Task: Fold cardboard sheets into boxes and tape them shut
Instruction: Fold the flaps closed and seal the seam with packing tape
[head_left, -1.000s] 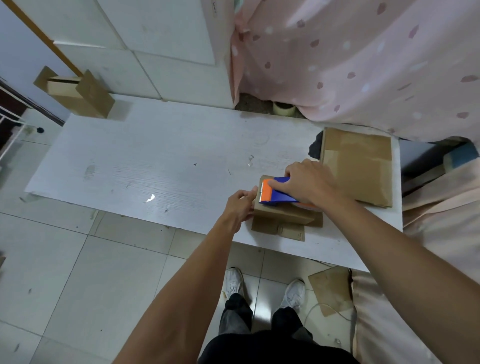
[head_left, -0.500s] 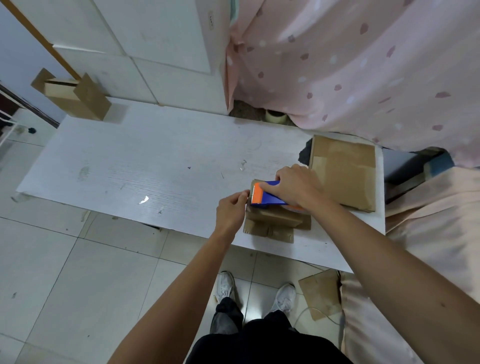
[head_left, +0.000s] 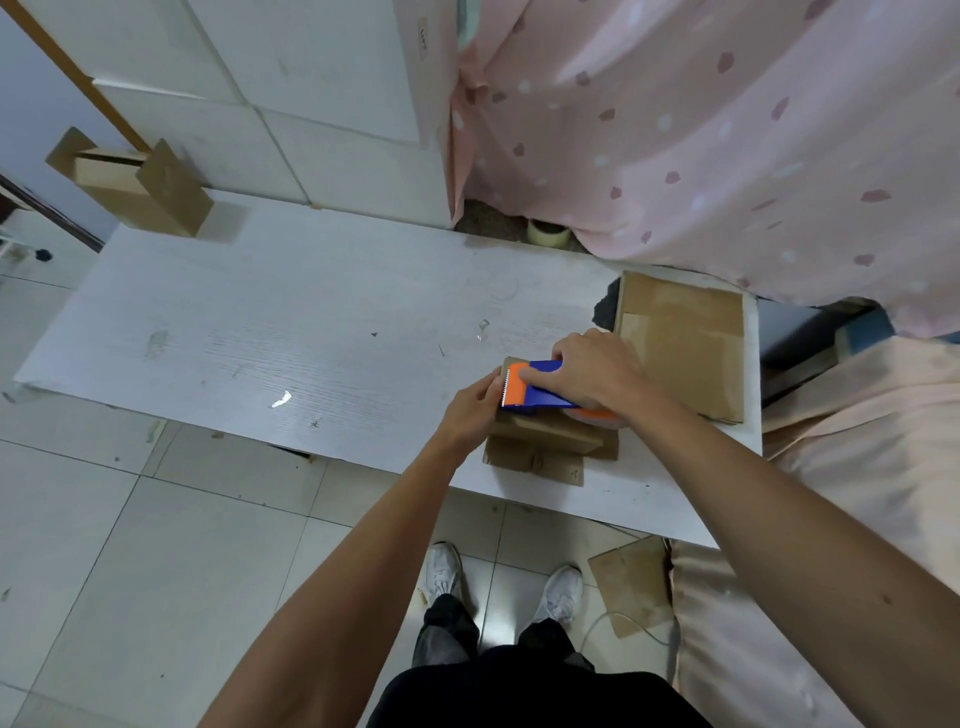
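From the head camera, the right hand (head_left: 592, 374) is closed around the blue and orange tape dispenser (head_left: 543, 391), which sits on top of the small box (head_left: 543, 441) at the near edge of the counter (head_left: 311, 338). The left hand (head_left: 470, 413), fingers curled, holds the box's left end, just beside the dispenser's toothed edge.

The tape dispenser (head_left: 540, 391) is blue with an orange end; the box (head_left: 540, 446) under it is brown. The worktop (head_left: 311, 338) is white, faintly grained, and the curtain (head_left: 675, 130) beyond pink with mauve and pale spots.

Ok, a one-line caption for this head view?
Right hand holds a blue-and-orange tape dispenser on a small cardboard box; left hand grips the box's end, on a white table.
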